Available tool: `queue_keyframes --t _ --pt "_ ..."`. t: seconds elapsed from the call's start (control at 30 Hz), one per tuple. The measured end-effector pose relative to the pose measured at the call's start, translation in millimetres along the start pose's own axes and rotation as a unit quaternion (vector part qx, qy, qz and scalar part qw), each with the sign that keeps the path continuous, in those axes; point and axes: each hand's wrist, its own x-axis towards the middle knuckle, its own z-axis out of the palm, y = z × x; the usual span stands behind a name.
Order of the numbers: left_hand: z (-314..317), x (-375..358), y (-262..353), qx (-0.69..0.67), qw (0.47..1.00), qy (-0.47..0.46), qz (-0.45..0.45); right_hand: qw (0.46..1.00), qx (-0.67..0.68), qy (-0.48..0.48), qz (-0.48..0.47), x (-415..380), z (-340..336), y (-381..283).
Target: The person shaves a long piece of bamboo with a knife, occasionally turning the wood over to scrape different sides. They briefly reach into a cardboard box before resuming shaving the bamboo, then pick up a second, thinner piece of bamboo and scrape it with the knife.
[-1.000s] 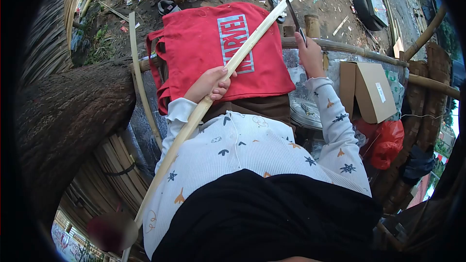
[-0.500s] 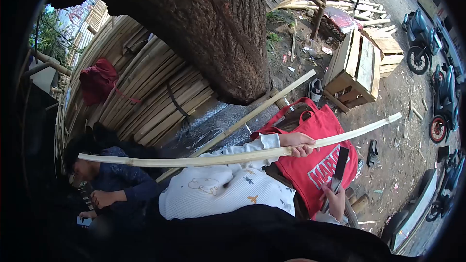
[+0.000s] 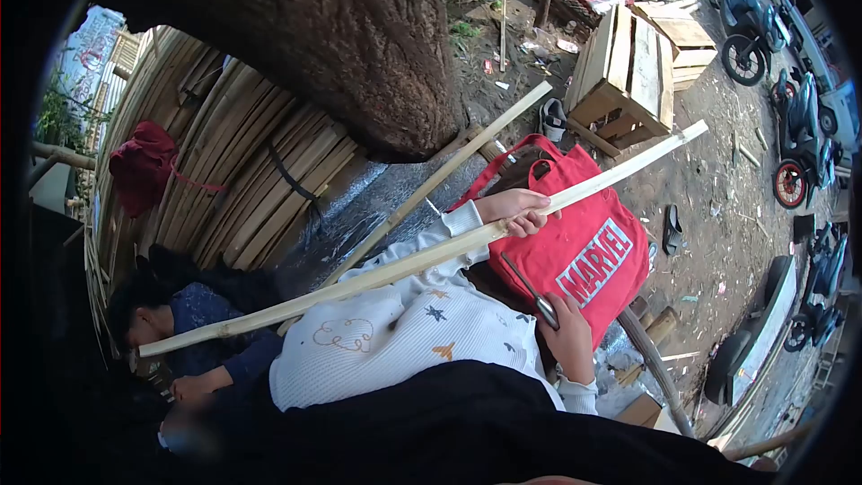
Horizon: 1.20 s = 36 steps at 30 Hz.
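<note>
My left hand [image 3: 518,213] is closed around a long pale bamboo strip [image 3: 395,267], which runs slantwise from the lower left to the upper right. Below it, my right hand [image 3: 566,334] grips a knife [image 3: 523,283] whose narrow blade points up and left, just under the strip and apart from it. Behind both hands lies a red cloth bag [image 3: 575,238] with white lettering. A second bamboo strip [image 3: 431,187] rests behind the first, beside my left sleeve.
A tree trunk [image 3: 359,54] stands above, with stacked bamboo strips [image 3: 242,162] and a red cloth [image 3: 142,169] at left. Another person [image 3: 193,310] sits at lower left, near the strip's end. Wooden crates [image 3: 620,76], a sandal [image 3: 672,230] and motorbikes [image 3: 752,27] are at right.
The held strip has tilted, its left end lower and its right end higher. My right hand has moved left with the knife, whose blade now appears narrow. The whole view has shifted.
</note>
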Motion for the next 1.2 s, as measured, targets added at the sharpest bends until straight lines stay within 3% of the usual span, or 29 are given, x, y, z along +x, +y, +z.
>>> queue_keyframes --t 0.17,0.3,0.37,0.53,0.63,0.67,0.77,0.87,1.0,1.03,1.07,1.17,1.2 --pt "15 -11 5 0.049 0.998 0.04 0.008 0.992 -0.113 0.058 -0.016 -11 22 8" --pt "12 -18 11 0.055 0.997 0.045 0.024 0.992 -0.033 0.12 0.009 -6 13 22" --pt "13 -23 18 0.094 0.993 0.059 0.039 0.978 -0.024 0.205 0.03 3 -11 30" --pt "18 -50 34 -0.004 0.995 0.023 0.1 0.883 -0.128 0.452 -0.025 1 -92 -5" --pt "14 -66 39 -0.036 0.985 0.057 0.16 0.903 -0.117 0.404 -0.082 -2 -83 -17" --pt "8 -70 42 0.004 0.987 -0.003 0.163 0.928 -0.075 0.351 -0.099 0 -70 -14" --pt "35 -72 43 0.041 0.981 0.06 0.178 0.98 -0.067 0.185 -0.024 12 -7 15" --pt "28 -67 43 0.039 0.983 0.048 0.172 0.972 -0.134 0.179 -0.065 23 0 36" --pt "33 -65 37 0.064 0.985 0.072 0.143 0.964 -0.059 0.242 -0.088 22 -49 8" --pt "35 -62 36 0.078 0.984 0.078 0.137 0.968 -0.049 0.23 -0.092 21 -54 2" --pt "25 -58 36 0.099 0.987 -0.003 0.126 0.97 -0.038 0.218 -0.097 20 -57 -4" --pt "30 -44 26 0.077 0.984 0.031 0.155 0.98 0.02 0.158 -0.122 16 -48 -4" --pt "28 -43 29 0.048 0.992 0.02 0.117 0.983 0.041 0.136 -0.114 13 -46 -5"
